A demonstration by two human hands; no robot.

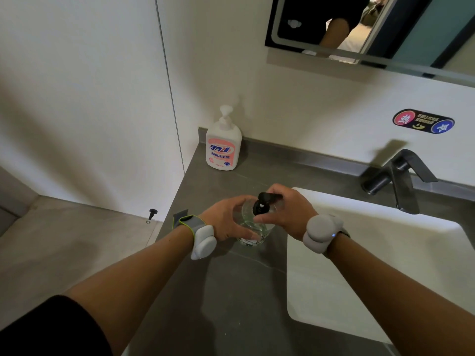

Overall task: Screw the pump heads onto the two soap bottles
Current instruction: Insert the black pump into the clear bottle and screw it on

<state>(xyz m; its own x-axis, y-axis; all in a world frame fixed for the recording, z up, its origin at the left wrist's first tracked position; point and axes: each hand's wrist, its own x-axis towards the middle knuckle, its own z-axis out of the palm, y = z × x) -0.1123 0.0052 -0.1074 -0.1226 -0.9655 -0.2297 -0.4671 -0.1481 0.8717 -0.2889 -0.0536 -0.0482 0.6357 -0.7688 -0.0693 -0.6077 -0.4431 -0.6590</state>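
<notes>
A clear soap bottle stands on the grey counter just left of the sink. My left hand wraps around its left side. A black pump head sits on the bottle's neck, and my right hand grips it from the right, fingers around the collar and spout. A white bottle with a pink label stands upright in the counter's back left corner with its white pump head on top.
A white sink basin fills the counter's right part, with a dark faucet behind it. A mirror hangs above. The counter's left edge drops to the floor, where a door stop stands.
</notes>
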